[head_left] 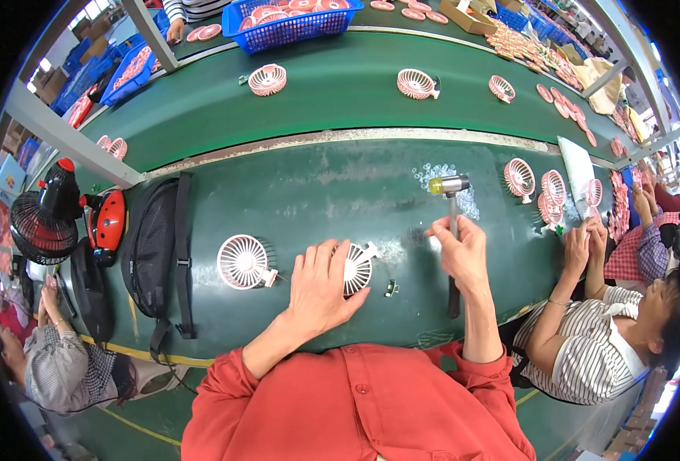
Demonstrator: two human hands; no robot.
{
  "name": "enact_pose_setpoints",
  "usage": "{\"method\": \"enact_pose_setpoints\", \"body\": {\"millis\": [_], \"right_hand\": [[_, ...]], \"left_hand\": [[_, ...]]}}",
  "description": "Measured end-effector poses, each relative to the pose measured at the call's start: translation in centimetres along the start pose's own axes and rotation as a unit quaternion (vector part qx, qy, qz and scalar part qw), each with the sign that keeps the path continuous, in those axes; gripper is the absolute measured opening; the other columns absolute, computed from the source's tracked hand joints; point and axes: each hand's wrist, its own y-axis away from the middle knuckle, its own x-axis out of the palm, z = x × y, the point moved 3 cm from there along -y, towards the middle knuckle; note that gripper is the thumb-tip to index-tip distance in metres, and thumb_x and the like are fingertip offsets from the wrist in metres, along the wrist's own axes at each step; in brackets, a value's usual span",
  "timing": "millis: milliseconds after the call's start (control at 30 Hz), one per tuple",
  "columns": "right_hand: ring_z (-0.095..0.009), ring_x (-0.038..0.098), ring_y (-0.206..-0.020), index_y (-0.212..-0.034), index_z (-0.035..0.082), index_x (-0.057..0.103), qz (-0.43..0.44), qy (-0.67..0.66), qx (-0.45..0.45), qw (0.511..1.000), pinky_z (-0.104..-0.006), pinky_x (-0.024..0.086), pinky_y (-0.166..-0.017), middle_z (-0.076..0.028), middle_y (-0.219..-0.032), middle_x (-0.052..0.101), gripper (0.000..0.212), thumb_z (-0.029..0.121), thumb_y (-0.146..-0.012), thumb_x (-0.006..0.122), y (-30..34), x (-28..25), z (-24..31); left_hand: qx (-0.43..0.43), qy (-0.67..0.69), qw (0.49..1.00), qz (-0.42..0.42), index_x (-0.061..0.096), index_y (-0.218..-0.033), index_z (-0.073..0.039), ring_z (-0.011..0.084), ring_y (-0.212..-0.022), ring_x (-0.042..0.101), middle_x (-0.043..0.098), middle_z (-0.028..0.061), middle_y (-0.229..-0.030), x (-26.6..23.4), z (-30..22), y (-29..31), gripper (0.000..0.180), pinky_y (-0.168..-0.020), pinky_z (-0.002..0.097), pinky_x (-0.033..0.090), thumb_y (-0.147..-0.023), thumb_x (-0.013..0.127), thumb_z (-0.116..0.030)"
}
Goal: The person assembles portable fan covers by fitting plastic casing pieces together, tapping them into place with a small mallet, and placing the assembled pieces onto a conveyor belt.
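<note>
Left hand: spread flat, palm down, pressing on a pink-and-white fan grille lying on the green bench, nothing gripped. Right hand: fingers closed round the dark handle of a small hammer, its metal head with yellow face raised just above the bench, beyond the grille. Second pink fan: just left of the pressed one, apart from it. Black mesh bag: further left. Neighbouring person's hands: to the right, beside more pink fans
</note>
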Motion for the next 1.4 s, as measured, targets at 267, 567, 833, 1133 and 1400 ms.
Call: {"method": "enact_pose_setpoints", "body": {"millis": [267,567,833,1133,1400], "right_hand": [[0.0,0.032,-0.036,-0.103,-0.006,0.063,0.233,-0.307,0.151,0.91,-0.0178,0.026,-0.03,-0.005,-0.082,0.063,0.016,0.007,-0.095,0.06,2.2,4.4,-0.9],[-0.001,0.028,-0.033,-0.097,-0.002,0.066,0.277,-0.342,0.19,0.878,-0.0203,0.022,-0.031,0.006,-0.049,0.042,0.021,0.018,-0.098,0.059,2.6,5.9,-2.2],[-0.001,0.026,-0.033,-0.097,-0.003,0.066,0.302,-0.353,0.189,0.865,-0.0201,0.022,-0.031,0.006,-0.048,0.041,0.023,0.018,-0.098,0.058,2.9,6.3,-2.6],[0.001,0.035,-0.04,-0.113,-0.005,0.065,0.255,-0.284,0.093,0.92,-0.0182,0.024,-0.036,-0.003,-0.074,0.064,0.025,0.011,-0.093,0.065,4.3,5.7,-1.5],[-0.002,0.043,-0.046,-0.099,-0.002,0.071,0.108,0.022,-0.111,0.988,-0.0217,0.029,-0.04,0.0,-0.069,0.066,0.02,0.014,-0.088,0.073,5.3,5.7,0.2]], "left_hand": [[0.059,0.189,0.98,-0.008,0.041,-0.133,0.001,0.04,-0.112,0.05,0.045,0.0213,-0.128,-1.8,-0.5,0.2,0.079,-0.092,0.0468,0.046,-0.067,0.081,-0.017],[0.069,0.205,0.976,0.004,0.04,-0.134,0.0,0.0403,-0.113,0.05,0.044,0.0204,-0.129,-2.1,-1.2,0.6,0.082,-0.091,0.0458,0.048,-0.067,0.083,-0.018],[0.027,0.268,0.963,0.017,0.043,-0.134,0.0,0.0349,-0.115,0.052,0.046,0.0181,-0.128,-1.3,-0.2,0.6,0.078,-0.095,0.0409,0.048,-0.069,0.082,-0.018],[-0.024,0.321,0.946,0.042,0.048,-0.134,0.0,0.0319,-0.114,0.056,0.053,0.0179,-0.124,-1.0,1.1,0.6,0.076,-0.096,0.0384,0.048,-0.069,0.083,-0.023],[0.004,0.241,0.97,-0.018,0.048,-0.132,0.004,0.0334,-0.108,0.058,0.052,0.019,-0.122,-1.4,0.0,0.7,0.077,-0.089,0.0393,0.05,-0.069,0.082,-0.022]]}}
